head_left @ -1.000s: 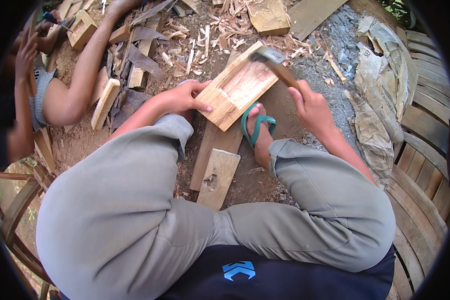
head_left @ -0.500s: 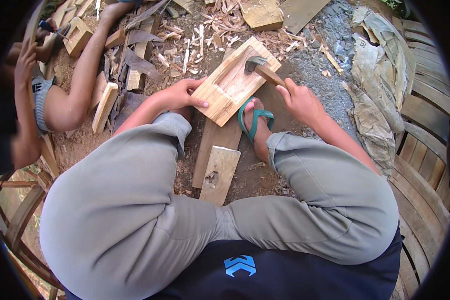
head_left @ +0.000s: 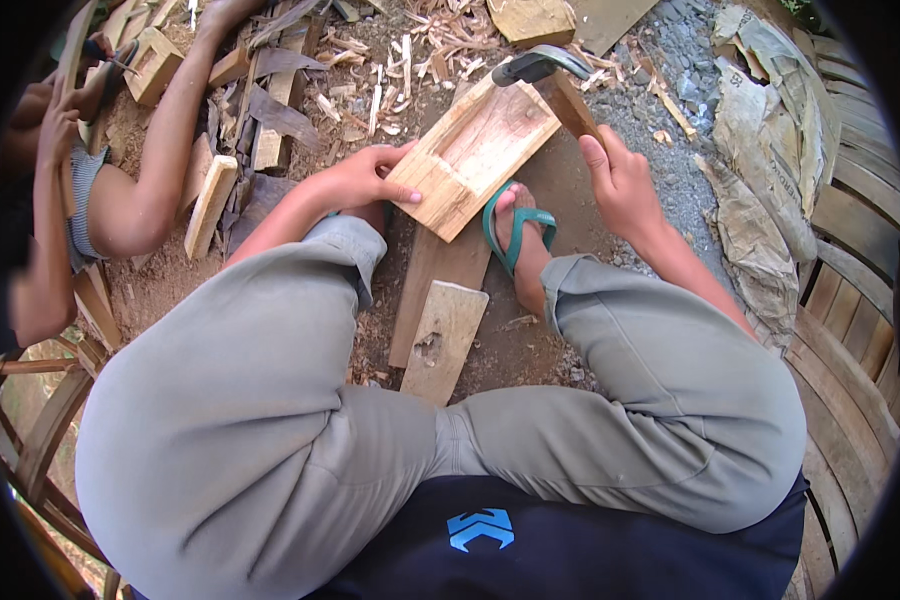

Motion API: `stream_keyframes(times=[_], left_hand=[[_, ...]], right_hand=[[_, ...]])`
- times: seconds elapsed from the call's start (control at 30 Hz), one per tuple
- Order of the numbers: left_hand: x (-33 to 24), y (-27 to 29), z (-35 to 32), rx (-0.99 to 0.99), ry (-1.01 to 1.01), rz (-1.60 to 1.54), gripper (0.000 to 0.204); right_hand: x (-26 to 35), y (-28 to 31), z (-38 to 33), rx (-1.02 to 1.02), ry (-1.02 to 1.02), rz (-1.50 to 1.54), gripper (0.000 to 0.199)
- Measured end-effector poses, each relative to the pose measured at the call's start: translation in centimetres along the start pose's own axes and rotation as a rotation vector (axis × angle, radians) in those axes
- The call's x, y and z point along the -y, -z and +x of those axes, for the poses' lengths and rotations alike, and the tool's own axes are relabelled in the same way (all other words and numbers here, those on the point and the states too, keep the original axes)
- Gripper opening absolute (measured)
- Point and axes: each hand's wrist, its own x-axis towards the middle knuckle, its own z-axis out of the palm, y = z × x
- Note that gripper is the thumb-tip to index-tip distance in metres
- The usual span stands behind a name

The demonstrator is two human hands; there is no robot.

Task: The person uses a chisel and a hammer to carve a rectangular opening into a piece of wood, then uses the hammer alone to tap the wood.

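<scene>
A pale wooden block (head_left: 448,200) with a rectangular recess cut into its face lies tilted between my feet. My left hand (head_left: 372,182) grips its near left edge, thumb on top and fingers down the side. My right hand (head_left: 625,185) is closed round the wooden handle of an adze (head_left: 540,66). The adze's dark metal head is raised above the far end of the block, apart from the wood. My foot in a green flip-flop (head_left: 522,232) is close beside the block's right edge.
Under the block runs a plank (head_left: 425,285), with a short knotted board (head_left: 444,340) on it. Wood shavings (head_left: 440,40) and grey gravel (head_left: 660,110) cover the ground beyond. Crumpled paper sacks (head_left: 760,170) lie right. At left, another person's hand (head_left: 60,125) holds a wooden strip.
My right hand has lifted the adze; its head was down in the recess and is now above the block. The left hand keeps its hold on the block.
</scene>
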Motion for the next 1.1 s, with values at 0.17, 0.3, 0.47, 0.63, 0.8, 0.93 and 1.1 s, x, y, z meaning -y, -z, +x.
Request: stream_keyframes(times=[0.17,0.3,0.47,0.63,0.8,0.93,1.1], left_hand=[[-0.2,0.0,-0.5,-0.032,-0.05,0.069,0.088],[-0.1,0.1,-0.3,0.006,0.01,-0.021,0.087],[0.1,0.1,-0.3,-0.068,-0.089,0.098,0.088],[-0.3,-0.2,-0.3,-0.012,0.011,-0.011,0.085],[-0.8,0.3,-0.5,-0.051,-0.057,0.017,0.086],[-0.9,-0.4,-0.9,-0.041,0.032,-0.006,0.086],[-0.1,0.2,-0.4,-0.065,-0.122,0.057,0.081]], right_hand=[[-0.4,0.1,1.6,0.092,-0.025,-0.236,0.048],[0.7,0.1,-0.4,-0.085,0.011,-0.009,0.044],[-1.2,-0.5,1.2,-0.051,0.133,-0.283,0.037],[-0.6,-0.4,-0.2,-0.172,0.122,-0.128,0.036],[0.0,0.1,1.1,-0.124,0.183,-0.386,0.033],[-0.6,-0.4,-0.3,-0.222,0.189,-0.112,0.032],[-1.3,-1.3,0.9,-0.137,0.232,-0.38,0.031]])
